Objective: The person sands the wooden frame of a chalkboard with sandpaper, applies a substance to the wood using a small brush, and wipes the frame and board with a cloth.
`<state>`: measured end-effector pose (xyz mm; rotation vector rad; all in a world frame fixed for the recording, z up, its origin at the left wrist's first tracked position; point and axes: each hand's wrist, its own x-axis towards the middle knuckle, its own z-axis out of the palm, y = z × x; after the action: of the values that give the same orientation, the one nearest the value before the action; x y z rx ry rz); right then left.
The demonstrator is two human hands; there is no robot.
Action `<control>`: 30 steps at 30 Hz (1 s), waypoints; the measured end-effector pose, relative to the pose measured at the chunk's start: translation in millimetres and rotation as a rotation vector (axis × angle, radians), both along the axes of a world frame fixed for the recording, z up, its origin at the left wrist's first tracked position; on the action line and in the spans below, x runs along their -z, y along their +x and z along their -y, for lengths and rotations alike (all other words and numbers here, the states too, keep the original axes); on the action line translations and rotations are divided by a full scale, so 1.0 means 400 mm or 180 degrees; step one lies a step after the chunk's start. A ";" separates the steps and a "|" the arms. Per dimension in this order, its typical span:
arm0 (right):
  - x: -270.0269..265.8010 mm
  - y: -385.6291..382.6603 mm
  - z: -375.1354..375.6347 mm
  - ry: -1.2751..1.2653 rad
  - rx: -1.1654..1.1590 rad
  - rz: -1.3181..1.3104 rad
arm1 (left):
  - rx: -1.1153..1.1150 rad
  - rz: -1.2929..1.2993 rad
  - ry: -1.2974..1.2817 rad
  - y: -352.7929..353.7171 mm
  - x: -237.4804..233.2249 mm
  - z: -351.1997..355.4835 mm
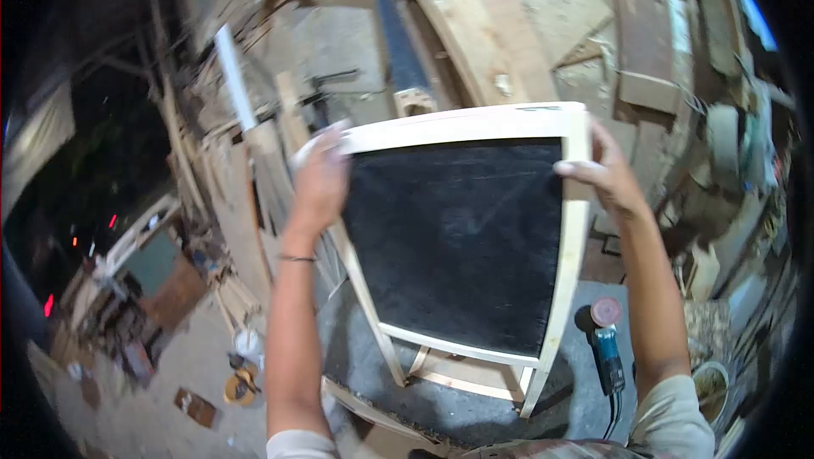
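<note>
Workshop, seen from my head camera feed: I hold a wooden frame up off the concrete floor, its black panel facing me and its pale legs pointing down and away.

My right hand clamps the frame's upper right rail, thumb across the front and fingers wrapped behind. My left hand sits at the frame's upper left corner, fingers closed over a pale scrap. It is blurred with motion, and I cannot tell whether it is sandpaper or cloth.

An angle grinder lies on the floor just below the frame's lower right corner, its cord trailing toward me. A handsaw leans among stacked boards above the frame's top rail. Offcuts and clutter spread to the left of the frame.

My judgement is that the work in hand is rubbing down the frame's top corner by hand while the other hand steadies the piece. The next move calls for a firm right-hand grip so the frame does not swing. The left hand needs even pressure along the top rail, kept on the pale wood and off the dark panel.
</note>
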<state>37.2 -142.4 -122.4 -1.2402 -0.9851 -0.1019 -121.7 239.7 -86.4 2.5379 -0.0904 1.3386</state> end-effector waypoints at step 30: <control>0.141 -0.291 0.146 0.0277 -0.0312 0.0588 | 0.3028 -0.1262 0.0065 -0.125 -0.035 0.595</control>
<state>-79.3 -200.7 -178.7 -1.1151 -1.1875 -0.1834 -171.9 1.8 -72.5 2.1942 -1.0604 0.4567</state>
